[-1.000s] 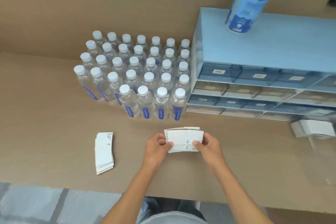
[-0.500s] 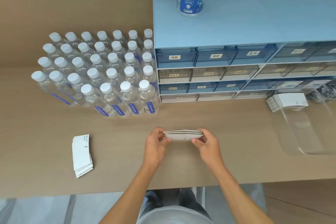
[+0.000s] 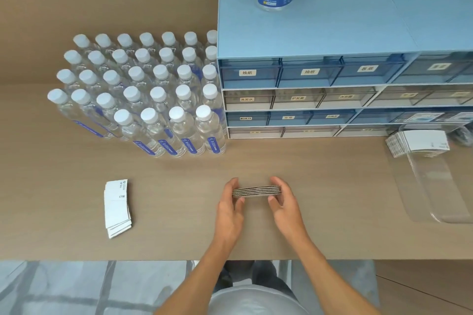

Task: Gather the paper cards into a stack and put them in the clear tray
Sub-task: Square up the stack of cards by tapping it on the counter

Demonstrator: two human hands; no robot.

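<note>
White paper cards form a squared stack [image 3: 256,191] pinched edge-on between the left hand [image 3: 229,208] and right hand [image 3: 284,206], well left of the clear tray [image 3: 440,186]. Inside that tray's far end sits a fanned pile [image 3: 419,142] (printed sides up). Another loose pile [image 3: 117,208] lies far left of the tray.

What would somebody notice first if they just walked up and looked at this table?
Probably the big block of water bottles with white caps, standing at the back left beside the blue drawer cabinet. Next, the left hand and right hand squeezing a card stack front and centre.
</note>
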